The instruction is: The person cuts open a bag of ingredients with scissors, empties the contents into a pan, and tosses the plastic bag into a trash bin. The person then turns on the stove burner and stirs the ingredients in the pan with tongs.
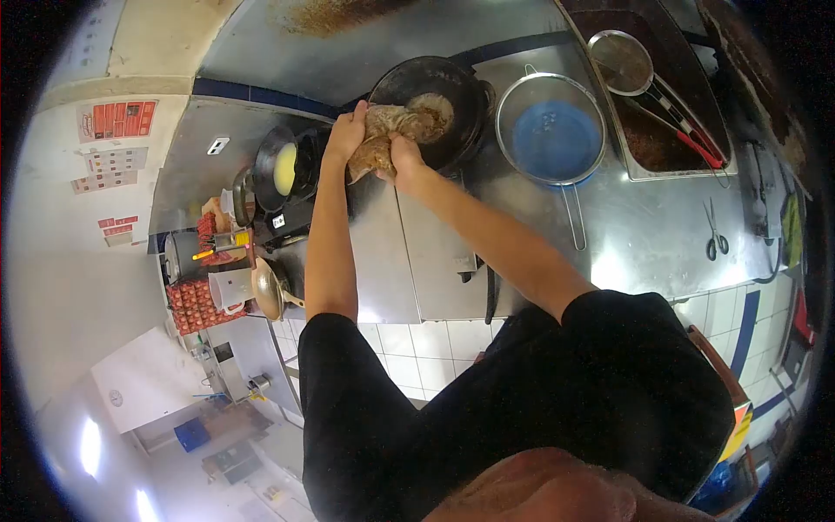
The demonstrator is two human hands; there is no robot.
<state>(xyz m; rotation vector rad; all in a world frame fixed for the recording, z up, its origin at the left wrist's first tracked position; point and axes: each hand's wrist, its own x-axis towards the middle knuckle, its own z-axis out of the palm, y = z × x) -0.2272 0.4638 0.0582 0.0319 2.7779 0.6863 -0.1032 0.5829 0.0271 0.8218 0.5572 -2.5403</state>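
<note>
Both of my hands are closed on a brown, mottled, crumpled bundle (372, 155); whether it is a cloth or a bag I cannot tell. My left hand (346, 135) grips its left side, and my right hand (405, 162) grips its lower right. The bundle lies over the near-left rim of a large black wok (470, 100). Inside the wok, just beyond the bundle, is a light-brown patch (432, 116); whether the two are joined is unclear. My fingertips are partly hidden.
Right of the wok, a strainer (550, 82) rests over a blue container. Farther right are a sink (678, 173) with another strainer (621, 63), and scissors (715, 235). At left are a pan (271, 161) holding something yellow and egg trays (187, 306).
</note>
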